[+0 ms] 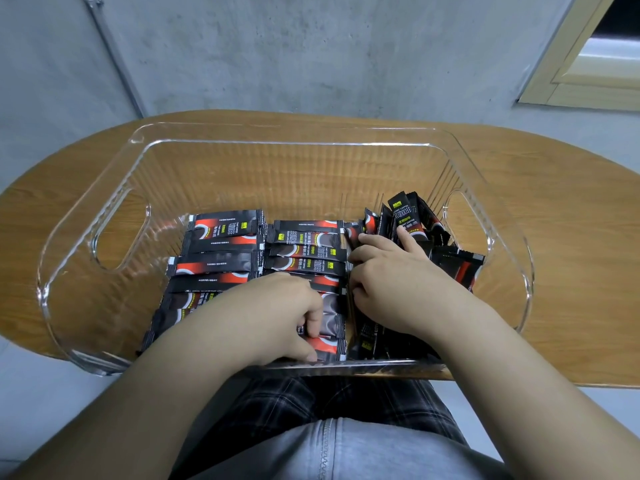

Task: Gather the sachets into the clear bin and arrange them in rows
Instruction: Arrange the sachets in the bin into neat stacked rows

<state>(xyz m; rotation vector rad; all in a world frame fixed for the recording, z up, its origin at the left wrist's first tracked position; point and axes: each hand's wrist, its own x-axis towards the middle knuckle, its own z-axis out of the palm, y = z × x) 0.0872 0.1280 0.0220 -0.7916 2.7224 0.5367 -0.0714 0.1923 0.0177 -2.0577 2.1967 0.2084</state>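
both hands (277,313) (391,282) press sachets (221,247) inside the clear bin (104,188).

Your left hand (277,317) covers the near ends of the sachet rows (304,265), and your right hand (391,282) hides its fingertips among the standing sachets (405,216). You cannot read the small print on them. The table (571,237) runs past the right edge.

Clear bin (104,188) on wooden counter (554,237), black sachets (304,251) in rows inside. Left hand (277,317) pinching a sachet; right hand (391,271) curled among upright ones.
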